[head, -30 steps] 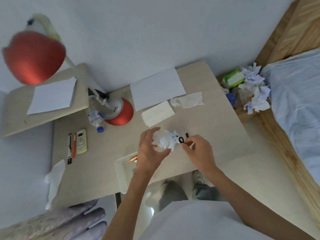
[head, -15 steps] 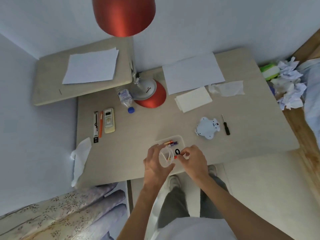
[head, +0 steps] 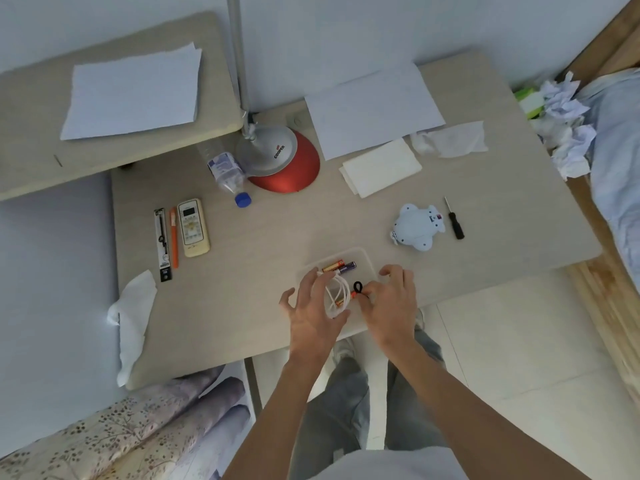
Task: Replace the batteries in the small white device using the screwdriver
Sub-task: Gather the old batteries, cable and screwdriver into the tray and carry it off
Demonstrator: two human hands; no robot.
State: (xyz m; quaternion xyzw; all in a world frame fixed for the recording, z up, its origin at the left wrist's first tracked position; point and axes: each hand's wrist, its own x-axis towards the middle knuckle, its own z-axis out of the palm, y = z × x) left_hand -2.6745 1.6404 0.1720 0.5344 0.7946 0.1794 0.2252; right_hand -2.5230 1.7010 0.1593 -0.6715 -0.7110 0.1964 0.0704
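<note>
A pale, wood-grain tabletop stands against a plain light wall, with a glossy tiled floor below its near edge and a bed in blue cloth off to the right. Both hands work over a shallow, translucent plastic tray at the near edge.

The left hand has its fingers spread and lightly curved, cupping a clear round piece against the thumb. The right hand pinches a small black loop between thumb and forefinger, the other fingers loosely bent. A gold battery with an orange end lies between the two hands; I cannot tell whether either hand grips it.

Two more batteries, smooth cylinders, lie in the tray just beyond the fingers. The small white device, rounded and matte, rests on the tabletop beyond and to the right of the right hand, apart from it. The slim black-handled screwdriver lies just beside it, farther right.
</note>
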